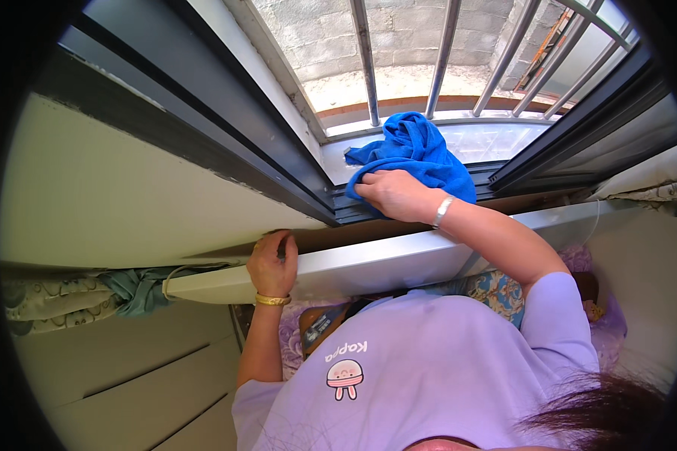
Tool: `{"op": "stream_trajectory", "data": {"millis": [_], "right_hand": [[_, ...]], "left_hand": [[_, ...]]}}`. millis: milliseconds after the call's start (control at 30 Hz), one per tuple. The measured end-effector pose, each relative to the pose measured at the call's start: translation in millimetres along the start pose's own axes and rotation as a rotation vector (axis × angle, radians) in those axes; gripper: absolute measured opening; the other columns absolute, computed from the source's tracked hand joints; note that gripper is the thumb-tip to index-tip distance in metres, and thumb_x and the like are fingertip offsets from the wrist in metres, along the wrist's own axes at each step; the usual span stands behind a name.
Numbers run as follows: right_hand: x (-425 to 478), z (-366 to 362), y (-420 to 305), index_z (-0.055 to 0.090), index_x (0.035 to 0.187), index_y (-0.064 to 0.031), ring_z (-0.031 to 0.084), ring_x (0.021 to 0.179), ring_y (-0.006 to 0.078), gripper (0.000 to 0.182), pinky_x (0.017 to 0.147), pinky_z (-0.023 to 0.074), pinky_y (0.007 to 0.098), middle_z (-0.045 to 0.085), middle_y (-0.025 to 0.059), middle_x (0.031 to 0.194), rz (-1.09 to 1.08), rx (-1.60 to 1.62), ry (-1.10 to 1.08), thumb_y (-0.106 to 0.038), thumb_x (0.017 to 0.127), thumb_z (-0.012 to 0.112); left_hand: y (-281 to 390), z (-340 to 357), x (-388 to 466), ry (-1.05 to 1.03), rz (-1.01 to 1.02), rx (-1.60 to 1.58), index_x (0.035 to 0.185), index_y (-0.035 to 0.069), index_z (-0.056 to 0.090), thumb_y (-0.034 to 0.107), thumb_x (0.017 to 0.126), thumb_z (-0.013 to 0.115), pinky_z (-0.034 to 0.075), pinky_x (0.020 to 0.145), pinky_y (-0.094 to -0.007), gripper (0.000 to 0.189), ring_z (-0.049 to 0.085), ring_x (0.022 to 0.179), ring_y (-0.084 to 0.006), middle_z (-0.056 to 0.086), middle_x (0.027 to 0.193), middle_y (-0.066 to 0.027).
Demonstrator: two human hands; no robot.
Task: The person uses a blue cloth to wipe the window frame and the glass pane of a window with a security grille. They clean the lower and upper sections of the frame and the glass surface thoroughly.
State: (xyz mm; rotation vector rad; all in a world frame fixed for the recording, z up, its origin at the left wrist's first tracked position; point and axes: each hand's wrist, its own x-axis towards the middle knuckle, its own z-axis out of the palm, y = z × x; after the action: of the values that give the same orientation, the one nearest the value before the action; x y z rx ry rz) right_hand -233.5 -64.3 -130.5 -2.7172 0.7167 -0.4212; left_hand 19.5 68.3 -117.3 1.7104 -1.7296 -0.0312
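Note:
My right hand is bunched around a blue cloth. The cloth lies crumpled over the dark metal track of a sliding window and spreads onto the pale outer sill. My fingertips are partly hidden in its folds. To the left, my left hand hooks over the top edge of a long white panel, its fingers curled down on the far side. A gold bangle circles that wrist, and a silver bracelet the other.
Metal security bars stand beyond the sill, before a grey block wall. Dark window frames flank the opening. Tied curtains hang at the left, and more curtain fabric gathers at the right.

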Motion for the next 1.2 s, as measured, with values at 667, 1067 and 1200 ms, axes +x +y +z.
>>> {"op": "stream_trajectory", "data": {"millis": [667,1067,1200], "right_hand": [[25.6,10.4,-7.6,0.064,0.091,-0.011,0.064,0.068,0.031,0.016,0.057,0.0488,0.0392,0.063,0.0141,0.071,0.089,-0.117,-0.237,-0.012,0.079,0.053],[16.0,14.6,-29.1,0.063,0.09,-0.0046,0.067,0.069,0.026,0.017,0.058,0.0507,0.0369,0.068,0.0119,0.076,0.172,-0.262,-0.344,-0.013,0.08,0.052],[-6.6,-3.3,-8.8,0.065,0.085,-0.006,0.066,0.069,0.0281,0.013,0.058,0.0508,0.0369,0.067,0.0135,0.077,0.242,-0.27,-0.382,-0.013,0.078,0.056]], "left_hand": [[1.7,0.0,-1.0,0.016,0.011,-0.017,0.082,0.006,0.065,0.01,0.076,0.065,0.049,0.058,-0.0338,0.007,0.061,0.065,-0.0258,0.063,0.073,-0.0089],[-2.2,-2.8,-1.9,-0.004,0.018,-0.007,0.082,0.006,0.065,0.011,0.076,0.064,0.049,0.059,-0.0342,0.007,0.061,0.065,-0.0259,0.064,0.074,-0.0089],[1.0,-1.1,0.6,-0.011,0.017,-0.028,0.082,0.006,0.065,0.011,0.076,0.064,0.049,0.059,-0.0339,0.007,0.061,0.065,-0.0253,0.064,0.073,-0.0089]]}}
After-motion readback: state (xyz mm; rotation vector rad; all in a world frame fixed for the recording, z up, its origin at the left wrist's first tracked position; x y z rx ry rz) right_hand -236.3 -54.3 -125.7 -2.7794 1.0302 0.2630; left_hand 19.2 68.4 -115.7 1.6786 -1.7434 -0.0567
